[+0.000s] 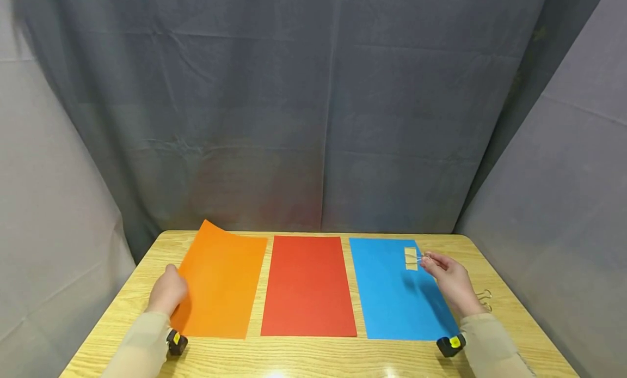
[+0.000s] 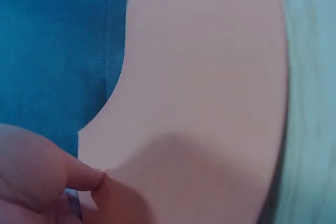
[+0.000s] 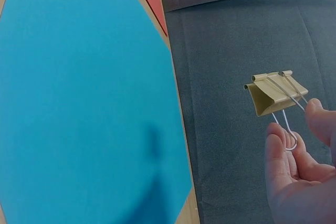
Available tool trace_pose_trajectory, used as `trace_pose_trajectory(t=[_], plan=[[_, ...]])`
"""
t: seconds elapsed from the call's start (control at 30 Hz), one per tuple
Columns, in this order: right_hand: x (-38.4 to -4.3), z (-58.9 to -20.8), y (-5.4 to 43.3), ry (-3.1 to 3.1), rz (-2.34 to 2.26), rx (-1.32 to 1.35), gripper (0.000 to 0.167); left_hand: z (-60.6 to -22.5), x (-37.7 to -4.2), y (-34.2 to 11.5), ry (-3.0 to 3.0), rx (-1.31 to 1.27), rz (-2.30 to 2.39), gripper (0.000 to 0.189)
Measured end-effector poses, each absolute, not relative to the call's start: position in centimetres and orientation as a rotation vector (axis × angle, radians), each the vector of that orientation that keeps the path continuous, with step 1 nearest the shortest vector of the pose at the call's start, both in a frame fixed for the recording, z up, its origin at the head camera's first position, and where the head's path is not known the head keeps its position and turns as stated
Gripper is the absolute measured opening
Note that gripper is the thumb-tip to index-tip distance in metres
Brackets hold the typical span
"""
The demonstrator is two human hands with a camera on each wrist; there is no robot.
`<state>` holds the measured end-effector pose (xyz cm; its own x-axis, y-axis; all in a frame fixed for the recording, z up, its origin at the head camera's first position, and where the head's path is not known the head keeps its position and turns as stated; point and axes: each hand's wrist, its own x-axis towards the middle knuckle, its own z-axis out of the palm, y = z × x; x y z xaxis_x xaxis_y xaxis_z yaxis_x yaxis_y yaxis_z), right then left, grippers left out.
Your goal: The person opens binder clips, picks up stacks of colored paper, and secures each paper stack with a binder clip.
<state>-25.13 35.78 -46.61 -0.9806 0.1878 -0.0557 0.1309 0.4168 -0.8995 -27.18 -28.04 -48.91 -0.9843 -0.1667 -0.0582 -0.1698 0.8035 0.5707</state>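
Note:
My left hand pinches the left edge of an orange paper sheet, whose far left corner curls up off the table. In the left wrist view the thumb lies on the near face of that sheet, which looks pinkish there. Over the right side of a blue sheet, my right hand holds a gold binder clip by its wire handles, between thumb and fingers. The clip's body points left, and its shadow falls on the blue sheet.
A red sheet lies flat between the orange and blue ones on the wooden table. Beside my right wrist, more binder clips are partly hidden. Grey cloth hangs behind the table and along both sides.

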Motion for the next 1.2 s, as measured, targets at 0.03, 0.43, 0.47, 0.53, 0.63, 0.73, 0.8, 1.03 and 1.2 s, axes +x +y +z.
trace_pose_trajectory(t=[0.03, 0.43, 0.47, 0.53, 0.63, 0.73, 0.8, 1.03, 1.2], plan=[[-25.2, -46.6, 35.7, -2.597, 1.641, -0.292, 0.073, -48.9, -27.2, -28.0, 2.995, -0.267, 0.936, 0.039], [-25.0, -46.4, 35.0, -2.566, 1.665, -0.292, 0.069, -47.9, -27.1, -27.9, 3.195, -0.208, 0.938, 0.025], [-25.0, -46.4, 35.0, -2.562, 1.669, -0.29, 0.068, -47.8, -27.0, -27.9, 3.208, -0.197, 0.953, 0.025], [-25.0, -46.4, 35.0, -2.56, 1.669, -0.284, 0.067, -47.6, -27.0, -28.1, 3.228, -0.167, 0.979, 0.026], [-25.0, -46.4, 35.0, -2.56, 1.646, -0.259, 0.065, -47.2, -26.9, -28.5, 3.239, -0.107, 1.024, 0.027], [-25.1, -46.5, 35.1, -2.563, 1.619, -0.225, 0.064, -46.8, -26.8, -28.9, 3.23, -0.05, 1.051, 0.025], [-25.1, -46.5, 35.1, -2.565, 1.61, -0.206, 0.064, -46.3, -26.8, -29.1, 3.218, -0.021, 1.054, 0.025], [-25.0, -45.9, 34.5, -2.563, 1.636, -0.166, 0.066, -44.2, -26.4, -29.5, 3.205, 0.071, 1.066, 0.024], [-24.9, -45.4, 34.1, -2.554, 1.678, -0.092, 0.066, -42.6, -26.3, -29.2, 3.234, 0.218, 1.049, 0.02]])
